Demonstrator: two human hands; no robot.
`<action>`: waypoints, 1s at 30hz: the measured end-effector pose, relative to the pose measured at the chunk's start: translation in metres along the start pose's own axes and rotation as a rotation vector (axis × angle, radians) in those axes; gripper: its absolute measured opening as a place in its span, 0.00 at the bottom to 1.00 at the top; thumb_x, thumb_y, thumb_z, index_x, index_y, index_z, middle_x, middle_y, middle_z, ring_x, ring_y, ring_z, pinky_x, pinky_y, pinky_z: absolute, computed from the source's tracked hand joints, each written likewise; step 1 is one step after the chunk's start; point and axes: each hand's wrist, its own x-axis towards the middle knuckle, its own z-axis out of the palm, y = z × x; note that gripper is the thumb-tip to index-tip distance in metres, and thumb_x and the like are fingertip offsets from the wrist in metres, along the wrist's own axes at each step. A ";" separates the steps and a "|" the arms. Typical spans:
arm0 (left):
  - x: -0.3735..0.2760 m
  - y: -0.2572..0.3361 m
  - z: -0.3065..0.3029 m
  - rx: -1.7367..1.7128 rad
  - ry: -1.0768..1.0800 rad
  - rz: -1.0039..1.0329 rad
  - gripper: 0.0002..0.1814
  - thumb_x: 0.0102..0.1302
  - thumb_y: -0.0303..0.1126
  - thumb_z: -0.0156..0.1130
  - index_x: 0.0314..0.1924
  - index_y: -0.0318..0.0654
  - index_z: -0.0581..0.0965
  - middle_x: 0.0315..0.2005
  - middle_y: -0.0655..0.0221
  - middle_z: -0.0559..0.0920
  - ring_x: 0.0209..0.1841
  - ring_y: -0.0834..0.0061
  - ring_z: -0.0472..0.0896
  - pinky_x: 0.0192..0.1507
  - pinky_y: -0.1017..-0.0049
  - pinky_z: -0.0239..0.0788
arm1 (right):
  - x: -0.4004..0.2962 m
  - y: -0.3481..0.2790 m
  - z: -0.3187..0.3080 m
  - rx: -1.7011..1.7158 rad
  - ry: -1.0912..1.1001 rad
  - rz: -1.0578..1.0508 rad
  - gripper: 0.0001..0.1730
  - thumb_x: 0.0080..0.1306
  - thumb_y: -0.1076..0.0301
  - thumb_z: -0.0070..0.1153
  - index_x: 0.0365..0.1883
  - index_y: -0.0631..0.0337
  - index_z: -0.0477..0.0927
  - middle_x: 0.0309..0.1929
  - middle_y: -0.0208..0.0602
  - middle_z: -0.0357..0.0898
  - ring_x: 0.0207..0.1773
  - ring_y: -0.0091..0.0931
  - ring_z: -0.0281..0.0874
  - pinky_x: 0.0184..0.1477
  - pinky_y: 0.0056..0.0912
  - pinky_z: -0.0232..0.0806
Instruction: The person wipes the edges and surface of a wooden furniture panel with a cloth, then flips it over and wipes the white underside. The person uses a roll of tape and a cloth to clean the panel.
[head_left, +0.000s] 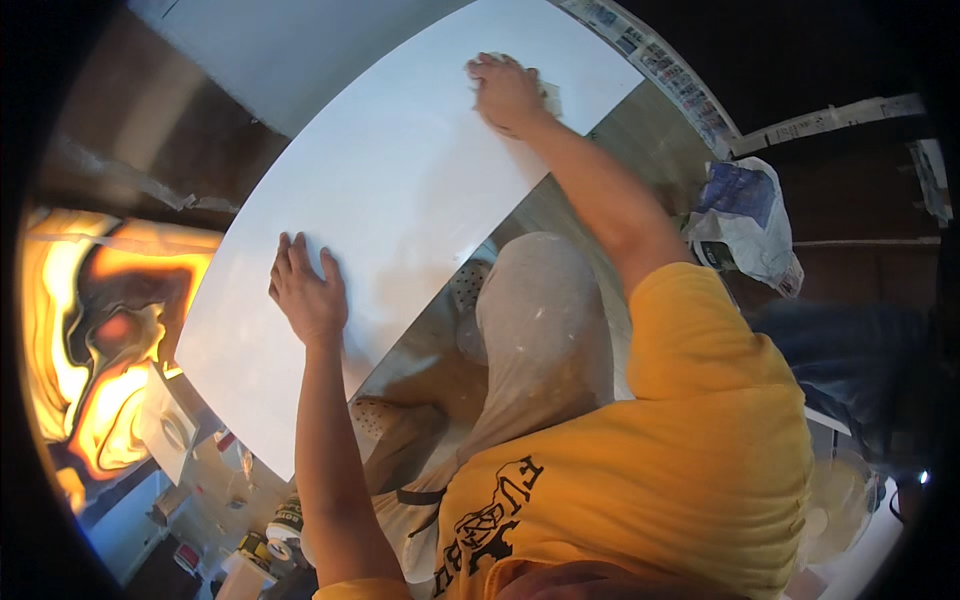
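Observation:
A large, smooth white panel (390, 172) lies before me, running from the lower left to the upper right. My left hand (311, 289) rests palm down on its lower left part, fingers apart and nothing in them. Near the panel's far right end, my right hand (510, 90) presses down with bent fingers. From under that palm sticks out the edge of a thin, pale sheet (552, 99), perhaps abrasive paper. Most of the sheet is hidden by the hand, which is slightly blurred.
Beyond the panel stands a pale wall (277, 45). A crumpled plastic bag (742, 217) sits to the right. Tubs (286, 521) and loose items crowd the floor at lower left, near warped reflective sheeting (112, 330). Dark-blue clothing (840, 367), apparently another person's, shows at right.

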 end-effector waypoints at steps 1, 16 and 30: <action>-0.001 0.003 -0.001 -0.013 -0.008 -0.006 0.27 0.77 0.46 0.54 0.69 0.40 0.75 0.74 0.59 0.71 0.75 0.56 0.68 0.75 0.55 0.56 | 0.003 -0.007 -0.001 -0.047 -0.012 0.029 0.22 0.74 0.65 0.49 0.65 0.44 0.81 0.75 0.30 0.73 0.76 0.40 0.70 0.68 0.62 0.64; -0.002 -0.002 -0.005 0.002 -0.024 0.012 0.28 0.78 0.45 0.52 0.69 0.35 0.75 0.74 0.53 0.71 0.75 0.51 0.68 0.75 0.52 0.56 | -0.026 0.090 -0.005 0.114 0.108 0.015 0.23 0.74 0.63 0.52 0.66 0.43 0.81 0.74 0.31 0.75 0.76 0.37 0.70 0.75 0.58 0.60; 0.002 0.000 -0.004 -0.041 -0.059 -0.035 0.28 0.74 0.42 0.56 0.68 0.34 0.73 0.74 0.50 0.69 0.75 0.48 0.66 0.76 0.51 0.52 | 0.147 0.133 0.039 -0.147 -0.018 0.533 0.31 0.80 0.48 0.43 0.79 0.43 0.65 0.86 0.30 0.53 0.87 0.45 0.47 0.79 0.74 0.46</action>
